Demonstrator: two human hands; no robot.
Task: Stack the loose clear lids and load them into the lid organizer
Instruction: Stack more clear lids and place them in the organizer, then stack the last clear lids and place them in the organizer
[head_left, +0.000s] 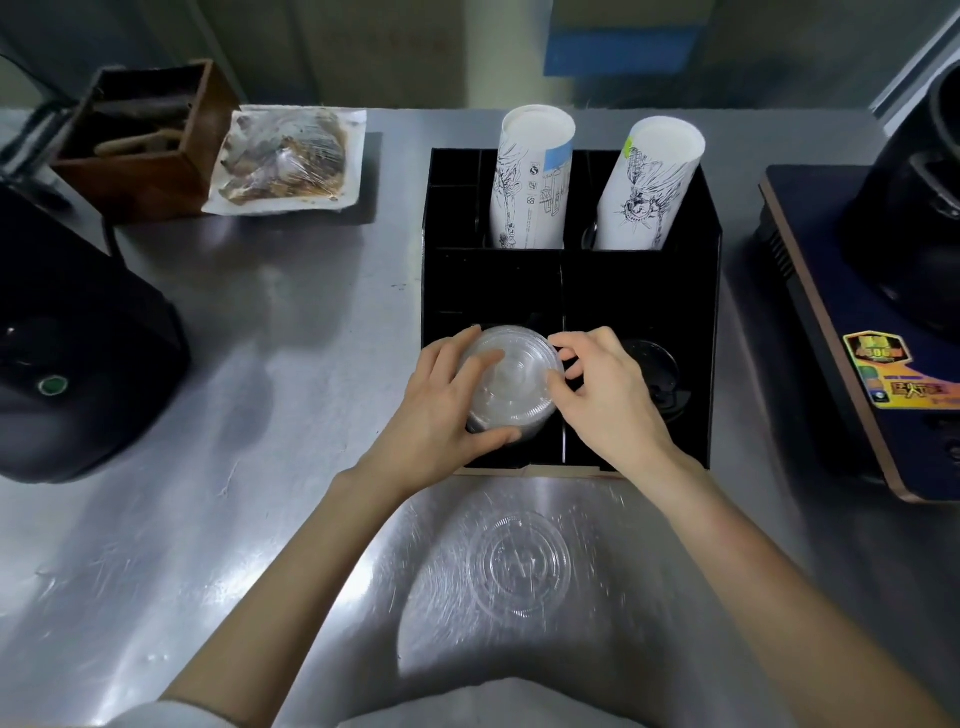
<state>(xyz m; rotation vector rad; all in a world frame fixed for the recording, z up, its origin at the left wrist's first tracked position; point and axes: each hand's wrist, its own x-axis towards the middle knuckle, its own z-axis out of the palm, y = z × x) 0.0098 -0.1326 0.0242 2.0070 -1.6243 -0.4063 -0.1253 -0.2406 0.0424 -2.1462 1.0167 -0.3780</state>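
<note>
A stack of clear lids (511, 384) sits in the front left compartment of the black lid organizer (639, 291). My left hand (441, 410) wraps the stack's left side, thumb under its near edge and a finger across its top. My right hand (608, 395) pinches the stack's right rim with thumb and fingers. One loose clear lid (519, 564) lies flat on the steel counter (260, 364) between my forearms, near me. Black lids (657, 379) fill the front right compartment, partly hidden by my right hand.
Two stacks of printed paper cups (530, 176) (649, 187) stand in the organizer's back compartments. A wooden box (140, 140) and a wrapped food tray (285, 161) sit at the back left. A black appliance (67, 364) is left, a machine on a base (883, 322) right.
</note>
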